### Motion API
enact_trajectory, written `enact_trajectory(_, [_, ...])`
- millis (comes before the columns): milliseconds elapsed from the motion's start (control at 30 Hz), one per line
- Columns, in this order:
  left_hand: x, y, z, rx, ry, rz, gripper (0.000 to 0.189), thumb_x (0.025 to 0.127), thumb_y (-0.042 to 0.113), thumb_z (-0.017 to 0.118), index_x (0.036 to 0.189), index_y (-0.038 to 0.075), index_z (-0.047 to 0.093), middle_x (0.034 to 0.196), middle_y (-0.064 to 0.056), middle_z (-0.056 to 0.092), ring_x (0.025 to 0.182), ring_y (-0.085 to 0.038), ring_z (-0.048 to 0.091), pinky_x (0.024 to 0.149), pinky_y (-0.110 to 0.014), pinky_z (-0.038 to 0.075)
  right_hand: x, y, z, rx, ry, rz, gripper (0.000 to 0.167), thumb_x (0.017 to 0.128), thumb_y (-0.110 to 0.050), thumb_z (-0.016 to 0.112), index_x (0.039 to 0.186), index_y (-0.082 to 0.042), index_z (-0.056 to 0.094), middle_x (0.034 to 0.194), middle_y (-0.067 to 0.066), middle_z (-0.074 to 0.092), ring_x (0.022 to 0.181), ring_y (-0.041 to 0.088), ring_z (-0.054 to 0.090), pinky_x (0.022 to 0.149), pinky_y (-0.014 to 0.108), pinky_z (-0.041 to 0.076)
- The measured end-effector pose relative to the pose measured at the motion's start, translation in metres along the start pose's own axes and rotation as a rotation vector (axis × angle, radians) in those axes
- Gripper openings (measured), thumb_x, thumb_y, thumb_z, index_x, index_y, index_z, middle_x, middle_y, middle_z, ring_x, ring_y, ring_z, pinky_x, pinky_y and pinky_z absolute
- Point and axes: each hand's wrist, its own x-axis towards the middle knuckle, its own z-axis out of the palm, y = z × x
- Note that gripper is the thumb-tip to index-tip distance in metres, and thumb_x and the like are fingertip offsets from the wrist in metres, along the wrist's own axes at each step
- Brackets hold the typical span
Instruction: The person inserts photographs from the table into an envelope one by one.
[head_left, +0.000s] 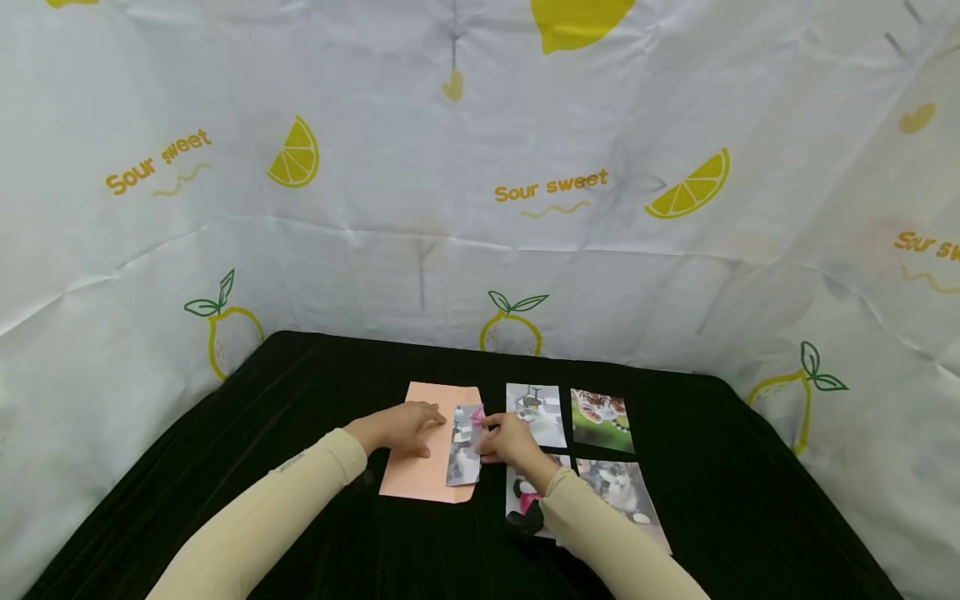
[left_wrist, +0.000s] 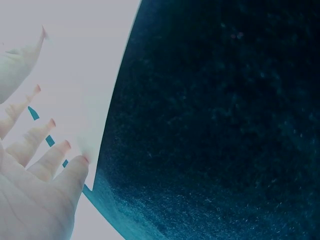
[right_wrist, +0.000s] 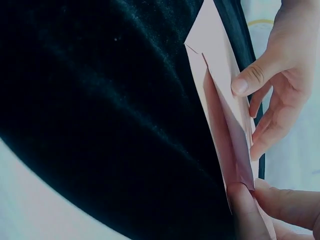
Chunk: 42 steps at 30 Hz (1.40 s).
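A table (head_left: 352, 533) draped in black velvety cloth stands before a white curtain (head_left: 375, 200) printed with yellow lemons and "Sour sweet" lettering. From the table's left side a cream sleeve (head_left: 262, 500) reaches in, ending at the left hand (head_left: 405, 427). Its fingers are fairly straight and spread, resting on the left part of a flat, pale pink paper envelope (head_left: 412, 479), which lies midway between the table's left and right edges, its flap side to the right.

On the envelope's right part shows a narrow strip of a grey-and-white photograph with a pink patch (head_left: 462, 458); how much of it is inside the envelope cannot be told. The right hand (head_left: 512, 442) pinches the strip's right edge between thumb and fingers, apart from the left hand.

Farther right, four glossy rectangular photographs lie in two rows: a pale room scene (head_left: 536, 404) towards the table's back edge, a partly covered print with bright pink (head_left: 513, 500) in front of it, a green tiger picture (head_left: 603, 433) towards the back right corner, and a grey-and-white cat picture (head_left: 622, 492) nearer the front.
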Motion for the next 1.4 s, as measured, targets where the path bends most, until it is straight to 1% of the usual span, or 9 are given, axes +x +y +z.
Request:
enact_trajectory(300, [-0.002, 0.001, -0.001, 0.0, -0.004, -0.003, 0.055, 0.085, 0.028, 0.075, 0.135, 0.015, 0.056, 0.153, -0.01, 0.039, 0.143, -0.028, 0.033, 0.118, -0.044, 0.028, 0.0, -0.001, 0.008, 0.046, -0.017, -0.021, 0.05, 0.078, 0.017, 0.067, 0.126, 0.014, 0.052, 0.081, 0.012, 0.059, 0.062, 0.012, 0.064, 0.064, 0.032, 0.061])
enact_trajectory(467, [-0.001, 0.0, -0.001, 0.001, 0.001, 0.0, 0.055, 0.085, 0.028, 0.075, 0.135, 0.015, 0.056, 0.153, -0.009, 0.039, 0.143, -0.028, 0.033, 0.118, -0.044, 0.028, 0.003, -0.001, 0.012, 0.048, -0.019, -0.026, 0.049, 0.078, 0.017, 0.067, 0.125, 0.013, 0.054, 0.081, 0.013, 0.061, 0.058, 0.011, 0.062, 0.062, 0.031, 0.061])
enact_trajectory(633, [-0.001, -0.001, 0.0, -0.001, 0.004, 0.003, 0.054, 0.085, 0.027, 0.075, 0.134, 0.015, 0.057, 0.152, -0.01, 0.04, 0.143, -0.028, 0.034, 0.117, -0.044, 0.029, 0.003, -0.002, 0.015, 0.005, -0.016, -0.053, 0.046, 0.079, 0.015, 0.068, 0.123, 0.013, 0.056, 0.08, 0.016, 0.066, 0.058, 0.01, 0.062, 0.06, 0.028, 0.06])
enact_trajectory(800, [0.0, -0.001, -0.001, 0.002, 0.005, 0.002, 0.054, 0.085, 0.027, 0.075, 0.134, 0.015, 0.057, 0.152, -0.009, 0.04, 0.143, -0.028, 0.034, 0.117, -0.044, 0.03, 0.002, -0.002, 0.017, -0.044, -0.008, -0.06, 0.041, 0.081, 0.012, 0.067, 0.121, 0.011, 0.058, 0.079, 0.016, 0.067, 0.06, 0.009, 0.061, 0.058, 0.025, 0.059])
enact_trajectory(967, [-0.002, 0.0, -0.002, -0.007, 0.004, 0.004, 0.054, 0.084, 0.025, 0.076, 0.134, 0.014, 0.057, 0.152, -0.011, 0.04, 0.143, -0.028, 0.034, 0.117, -0.044, 0.029, 0.003, 0.0, 0.02, -0.055, -0.014, -0.049, 0.042, 0.081, 0.011, 0.067, 0.122, 0.009, 0.059, 0.075, 0.009, 0.066, 0.059, 0.008, 0.058, 0.055, 0.022, 0.056])
enact_trajectory(1100, [-0.003, 0.0, -0.001, -0.004, 0.006, 0.002, 0.054, 0.085, 0.026, 0.075, 0.134, 0.015, 0.057, 0.153, -0.01, 0.04, 0.143, -0.028, 0.034, 0.118, -0.044, 0.029, 0.004, 0.001, 0.022, -0.06, -0.011, -0.058, 0.043, 0.08, 0.01, 0.069, 0.122, 0.008, 0.06, 0.071, 0.005, 0.065, 0.057, 0.007, 0.057, 0.052, 0.019, 0.053])
enact_trajectory(1300, [-0.002, -0.001, -0.001, -0.004, 0.01, 0.014, 0.054, 0.084, 0.025, 0.076, 0.134, 0.014, 0.057, 0.152, -0.011, 0.04, 0.143, -0.029, 0.034, 0.117, -0.045, 0.029, 0.005, 0.0, 0.024, -0.079, 0.004, -0.055, 0.043, 0.079, 0.009, 0.071, 0.12, 0.005, 0.063, 0.067, 0.002, 0.062, 0.054, 0.006, 0.053, 0.049, 0.016, 0.049])
enact_trajectory(1400, [-0.002, -0.002, 0.0, -0.007, 0.01, 0.012, 0.054, 0.084, 0.025, 0.076, 0.134, 0.014, 0.057, 0.152, -0.011, 0.039, 0.143, -0.029, 0.034, 0.117, -0.045, 0.028, 0.005, 0.0, 0.025, -0.092, 0.011, -0.055, 0.042, 0.078, 0.009, 0.072, 0.119, 0.005, 0.064, 0.066, 0.002, 0.06, 0.052, 0.007, 0.052, 0.048, 0.016, 0.049])
